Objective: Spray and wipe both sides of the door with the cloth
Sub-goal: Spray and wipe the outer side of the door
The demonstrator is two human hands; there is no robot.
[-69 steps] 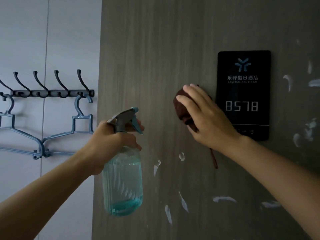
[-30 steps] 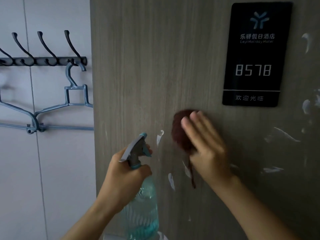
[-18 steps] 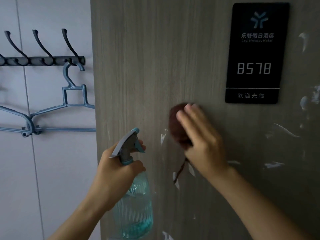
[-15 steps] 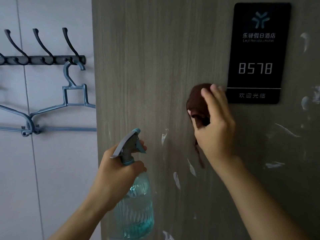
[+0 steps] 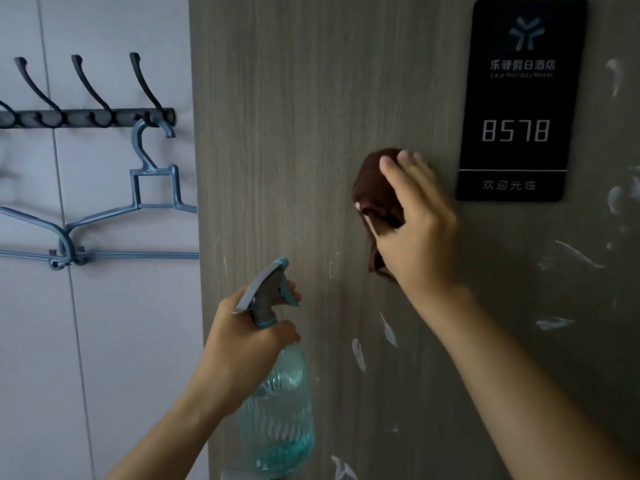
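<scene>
A grey wood-grain door (image 5: 284, 140) fills the middle and right of the view, with white smears across its lower and right parts. My right hand (image 5: 415, 230) grips a bunched dark brown cloth (image 5: 372, 183) and presses it against the door, just left of a black room-number sign (image 5: 519, 98). Lower left, my left hand (image 5: 247, 344) holds a clear spray bottle (image 5: 280, 414) of blue liquid by its neck, with a finger at the grey trigger. The nozzle points at the door.
To the left of the door is a pale panelled wall with a dark hook rail (image 5: 86, 117). Blue plastic hangers (image 5: 145, 199) dangle from the rail. The door's left edge runs down at about a third of the view.
My right hand has swept the cloth from lower on the door up and to the right, beside the sign. Some smears near the middle are gone. The bottle hand has barely moved.
</scene>
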